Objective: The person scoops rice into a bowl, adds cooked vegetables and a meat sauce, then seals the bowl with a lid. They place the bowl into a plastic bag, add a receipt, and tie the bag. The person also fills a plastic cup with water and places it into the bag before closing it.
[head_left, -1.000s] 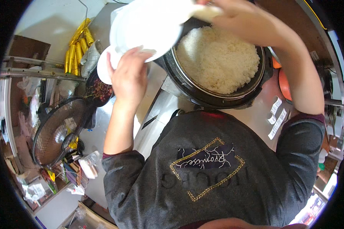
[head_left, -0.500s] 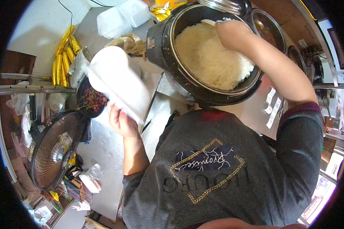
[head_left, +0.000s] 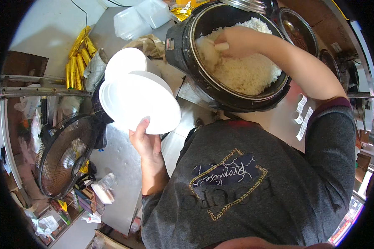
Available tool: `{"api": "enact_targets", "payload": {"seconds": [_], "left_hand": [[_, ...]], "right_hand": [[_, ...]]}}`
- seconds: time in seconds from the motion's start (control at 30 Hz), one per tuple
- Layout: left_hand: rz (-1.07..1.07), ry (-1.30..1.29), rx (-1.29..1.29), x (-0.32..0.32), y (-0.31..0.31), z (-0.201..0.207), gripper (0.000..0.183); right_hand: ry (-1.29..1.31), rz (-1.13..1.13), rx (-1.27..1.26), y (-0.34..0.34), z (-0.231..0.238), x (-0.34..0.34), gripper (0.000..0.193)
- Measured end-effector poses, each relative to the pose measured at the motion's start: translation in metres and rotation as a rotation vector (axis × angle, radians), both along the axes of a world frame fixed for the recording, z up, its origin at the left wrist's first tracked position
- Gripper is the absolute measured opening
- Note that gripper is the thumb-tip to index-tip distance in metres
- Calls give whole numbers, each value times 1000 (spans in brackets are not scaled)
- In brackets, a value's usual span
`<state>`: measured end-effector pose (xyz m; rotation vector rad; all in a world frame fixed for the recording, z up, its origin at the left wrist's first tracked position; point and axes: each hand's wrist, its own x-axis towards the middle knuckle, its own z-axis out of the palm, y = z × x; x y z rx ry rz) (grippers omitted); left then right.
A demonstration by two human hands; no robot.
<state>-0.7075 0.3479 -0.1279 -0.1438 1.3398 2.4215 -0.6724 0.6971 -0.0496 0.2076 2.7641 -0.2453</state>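
Observation:
My left hand [head_left: 145, 141] grips a white round bowl [head_left: 153, 101] by its near rim, thumb on the inner side. The bowl is tilted, and behind it stands a stack of white bowls [head_left: 126, 62]. Cooked rice [head_left: 247, 76] lies in a big black rice cooker [head_left: 201, 89] that has no lid over it. Inside the cooker, my right hand [head_left: 239, 41] is closed around a rice paddle [head_left: 221, 46], of which only a pale rounded end shows. Motion smears that hand a little, and the paddle's other end is hidden.
Left of me a black fan [head_left: 64, 155] stands by the metal counter [head_left: 116, 166]. Clear plastic containers [head_left: 141, 20], a brown cloth [head_left: 147, 45] and gold foil rolls [head_left: 79, 62] sit farther back. A round pan [head_left: 297, 31] of dark food is right of the cooker.
My left hand now has a bowl apart from the stack, tilted and turned toward the cooker. My right hand has moved left and nearer in the rice, uncovering white rice at the far side.

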Motion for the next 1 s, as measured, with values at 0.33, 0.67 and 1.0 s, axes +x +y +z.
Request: {"api": "enact_targets", "payload": {"seconds": [0.33,0.67,1.0], "left_hand": [[-142,-64,446,8,9,46,72],[-238,509,-165,1,129,81,67],[-458,-58,384,6,170,85,68]], "right_hand": [[-272,-284,-735,14,24,79,39],[160,-369,-591,22,103,96,48],[833,141,152,-24,99,88,47]]}}
